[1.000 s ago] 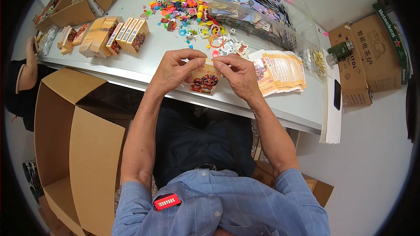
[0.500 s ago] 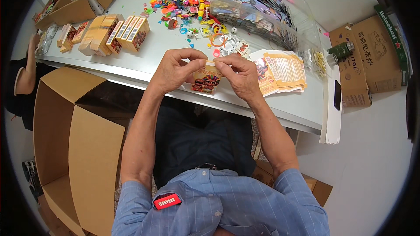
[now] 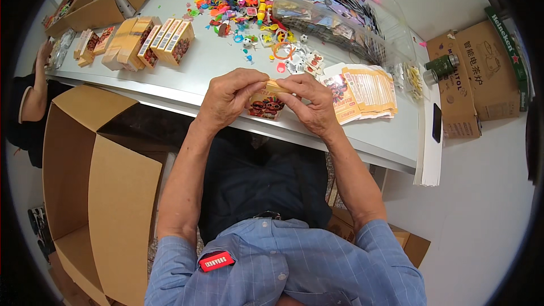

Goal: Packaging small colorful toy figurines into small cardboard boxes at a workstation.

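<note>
A small orange-and-white printed box (image 3: 264, 109) stands upright between my hands above the table's front edge. My left hand (image 3: 229, 97) pinches its top left corner, and my right hand (image 3: 311, 103) grips the top right corner with thumb and fingers. The box's top flap shows between the fingertips; whether it is fully closed I cannot tell. Just right of my right hand lies a fanned stack of flat printed cartons (image 3: 371, 93). Beyond my hands spreads a heap of small colourful plastic toys (image 3: 243, 11).
A clear plastic bin (image 3: 396, 28) of foil packets stands at the back right. Filled boxes (image 3: 170, 42) line up at left, before an open carton (image 3: 107, 8). A large cardboard box (image 3: 122, 209) stands below. Another person's arm (image 3: 39, 82) shows at far left.
My fingers have shifted along the box's top edge, and the top flap has tipped into view. The box's front now shows less. The surrounding things have stayed put.
</note>
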`<state>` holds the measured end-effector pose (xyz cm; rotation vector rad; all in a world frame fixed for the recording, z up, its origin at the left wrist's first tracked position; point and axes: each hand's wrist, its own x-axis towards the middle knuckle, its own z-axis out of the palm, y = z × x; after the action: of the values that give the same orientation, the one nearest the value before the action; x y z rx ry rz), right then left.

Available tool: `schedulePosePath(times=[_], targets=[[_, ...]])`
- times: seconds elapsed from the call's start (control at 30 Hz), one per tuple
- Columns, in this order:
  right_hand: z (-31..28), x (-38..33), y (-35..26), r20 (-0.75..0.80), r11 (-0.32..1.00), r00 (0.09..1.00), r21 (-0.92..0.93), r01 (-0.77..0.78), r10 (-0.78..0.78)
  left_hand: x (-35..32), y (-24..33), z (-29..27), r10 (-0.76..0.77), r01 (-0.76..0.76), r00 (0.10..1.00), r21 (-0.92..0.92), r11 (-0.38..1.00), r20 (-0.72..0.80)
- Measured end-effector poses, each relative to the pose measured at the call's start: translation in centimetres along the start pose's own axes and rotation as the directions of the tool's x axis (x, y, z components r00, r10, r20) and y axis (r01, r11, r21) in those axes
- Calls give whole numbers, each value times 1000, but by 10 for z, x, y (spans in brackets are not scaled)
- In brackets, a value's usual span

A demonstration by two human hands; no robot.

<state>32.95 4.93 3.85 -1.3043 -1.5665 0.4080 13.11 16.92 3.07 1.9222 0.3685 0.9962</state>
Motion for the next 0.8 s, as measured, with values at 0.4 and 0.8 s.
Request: schedulePosePath(times=[0.4,0.8], targets=[[10,-2,7,-56,970,984,189,-154,168,-30,1,17,-374,346,922,-223,911,-100],[40,-13,15,-41,882,915,287,-375,402,15,24,-54,48,402,875,776,485,-483]])
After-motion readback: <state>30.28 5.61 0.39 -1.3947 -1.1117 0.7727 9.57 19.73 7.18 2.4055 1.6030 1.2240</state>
